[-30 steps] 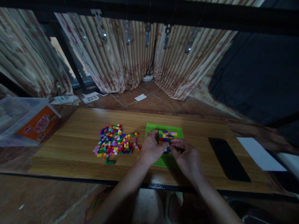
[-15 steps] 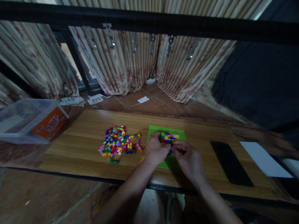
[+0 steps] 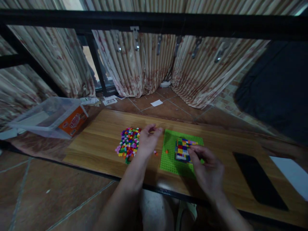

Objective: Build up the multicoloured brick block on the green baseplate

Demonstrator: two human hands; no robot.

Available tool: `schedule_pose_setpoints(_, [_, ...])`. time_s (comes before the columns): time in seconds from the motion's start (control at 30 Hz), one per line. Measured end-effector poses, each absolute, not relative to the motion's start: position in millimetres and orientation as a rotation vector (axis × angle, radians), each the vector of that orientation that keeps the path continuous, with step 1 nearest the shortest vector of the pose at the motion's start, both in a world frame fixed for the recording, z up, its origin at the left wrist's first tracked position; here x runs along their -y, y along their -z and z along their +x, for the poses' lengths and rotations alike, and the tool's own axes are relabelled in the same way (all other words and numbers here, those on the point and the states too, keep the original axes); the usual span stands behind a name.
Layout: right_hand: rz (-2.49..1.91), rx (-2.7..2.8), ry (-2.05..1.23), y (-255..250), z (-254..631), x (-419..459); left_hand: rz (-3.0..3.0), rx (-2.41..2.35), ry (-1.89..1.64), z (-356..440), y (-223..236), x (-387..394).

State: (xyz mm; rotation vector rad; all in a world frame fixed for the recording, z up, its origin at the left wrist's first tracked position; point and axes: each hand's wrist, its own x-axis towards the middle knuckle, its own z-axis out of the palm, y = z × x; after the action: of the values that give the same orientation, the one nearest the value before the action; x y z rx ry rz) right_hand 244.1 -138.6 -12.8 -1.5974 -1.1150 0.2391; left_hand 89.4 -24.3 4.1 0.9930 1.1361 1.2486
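A green baseplate [image 3: 169, 162] lies on the wooden table [image 3: 101, 144]. A small block of many-coloured bricks [image 3: 183, 148] stands on it. My right hand [image 3: 207, 166] is at the block's right side, with its fingertips pinched on its lower right edge. My left hand [image 3: 147, 141] hovers over the right edge of a loose pile of coloured bricks [image 3: 128, 144], left of the plate. Its fingers are curled with the thumb close to the fingertips, and whatever is between them is hidden. One orange brick [image 3: 166, 151] lies alone on the plate, and a pink one [image 3: 155, 153] just off it.
A clear plastic tub [image 3: 45, 117] with an orange label stands at the table's far left. A black phone [image 3: 258, 179] lies flat to the right, with a white sheet [image 3: 292, 171] beyond it. Curtains and tiled floor are behind the table.
My left hand left the brick block and moved left to the loose pile. My right hand stayed at the block. The camera turned left, so everything sits further right in view.
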Motion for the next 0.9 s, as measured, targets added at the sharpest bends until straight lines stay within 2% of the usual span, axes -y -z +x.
schedule_pose_setpoints(0.37, [-1.425, 1.778, -0.391, 23.1, 177.6, 123.6, 0.342, -0.955, -1.874, -21.7, -34.5, 6.5])
schedule_pose_setpoints(0.57, [-1.423, 1.915, -0.493, 14.7, 129.1, 88.4, 0.112, -0.856, -1.828, -58.6, -37.5, 4.8])
schedule_pose_setpoints(0.9, [-1.507, 2.184, -0.473, 21.6, 88.5, 46.2, 0.015, -0.765, -1.747, -69.9, -36.9, 2.0])
